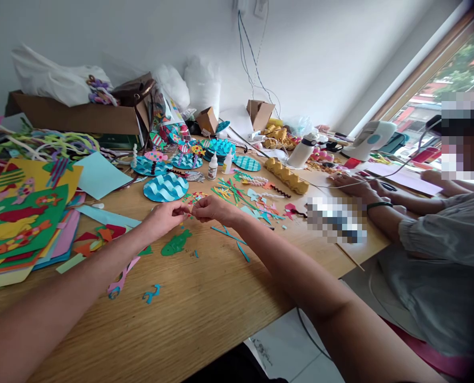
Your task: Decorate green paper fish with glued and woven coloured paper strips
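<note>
My left hand (168,217) and my right hand (213,208) meet fingertip to fingertip above the table. Both are closed in a pinch; what lies between the fingers is too small to name. Just beyond them are small coloured paper bits (199,197) and a blue disc with wavy paper strips (165,186). A green paper fish (176,242) lies on the table just below my hands. Thin blue paper strips (237,238) rest under my right wrist. Two small glue bottles (213,167) stand behind the hands.
Stacked coloured sheets and felt-like cutouts (25,223) cover the left side. Yellow egg-carton strips (287,176), a white bottle (301,151) and a white desk device (370,139) stand to the right. Another person's hands (354,186) work at the right edge. Boxes (77,119) line the wall.
</note>
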`<control>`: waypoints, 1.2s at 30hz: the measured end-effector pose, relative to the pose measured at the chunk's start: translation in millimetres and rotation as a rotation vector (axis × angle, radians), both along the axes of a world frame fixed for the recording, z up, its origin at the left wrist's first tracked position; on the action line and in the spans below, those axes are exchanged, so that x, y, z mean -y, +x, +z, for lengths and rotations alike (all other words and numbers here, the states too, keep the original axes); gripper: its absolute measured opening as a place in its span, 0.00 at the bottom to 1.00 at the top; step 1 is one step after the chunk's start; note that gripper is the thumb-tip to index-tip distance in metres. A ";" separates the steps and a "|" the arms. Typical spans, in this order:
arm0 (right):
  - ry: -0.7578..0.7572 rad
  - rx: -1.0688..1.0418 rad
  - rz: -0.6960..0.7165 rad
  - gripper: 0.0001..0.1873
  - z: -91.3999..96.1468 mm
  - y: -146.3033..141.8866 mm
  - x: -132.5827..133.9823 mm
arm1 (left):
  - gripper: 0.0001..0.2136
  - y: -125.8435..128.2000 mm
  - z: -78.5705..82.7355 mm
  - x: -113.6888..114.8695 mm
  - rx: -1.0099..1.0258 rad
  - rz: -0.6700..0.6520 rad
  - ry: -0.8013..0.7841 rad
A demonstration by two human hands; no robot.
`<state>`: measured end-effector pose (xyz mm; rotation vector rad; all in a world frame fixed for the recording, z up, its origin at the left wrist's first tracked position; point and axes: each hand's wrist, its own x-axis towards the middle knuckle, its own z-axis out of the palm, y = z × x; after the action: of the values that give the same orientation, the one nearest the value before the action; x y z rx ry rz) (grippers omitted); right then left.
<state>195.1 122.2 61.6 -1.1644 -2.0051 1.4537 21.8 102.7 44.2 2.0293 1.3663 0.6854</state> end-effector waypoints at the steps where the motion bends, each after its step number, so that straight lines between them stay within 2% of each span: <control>1: -0.083 -0.101 -0.005 0.09 -0.3 0.5 0.8 | 0.16 0.4 0.1 0.6 0.027 -0.008 0.007; 4: -0.220 -0.212 -0.016 0.08 -2.7 0.1 1.9 | 0.14 0.7 1.1 2.8 0.073 -0.016 0.029; 9: -0.311 -0.246 -0.033 0.07 -7.7 -2.4 0.8 | 0.12 0.3 1.8 4.2 0.098 -0.030 0.020; 14: -0.322 -0.266 -0.021 0.07 -9.7 -3.5 0.9 | 0.10 0.3 3.1 6.0 0.171 -0.037 -0.002; 20: -0.331 -0.288 -0.034 0.07 -12.0 -5.0 1.7 | 0.09 2.6 10.1 15.5 0.288 0.035 -0.200; 24: -0.342 -0.299 -0.029 0.08 -13.1 -5.0 1.9 | 0.10 3.3 13.6 19.4 0.323 0.061 -0.269; 36: -0.358 -0.252 -0.086 0.07 -6.8 -8.9 5.4 | 0.08 0.3 8.6 8.3 0.234 0.024 -0.181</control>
<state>186.2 116.8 54.8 -1.1199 -1.5503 1.8628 22.1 94.4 52.8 1.7349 1.2685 0.7546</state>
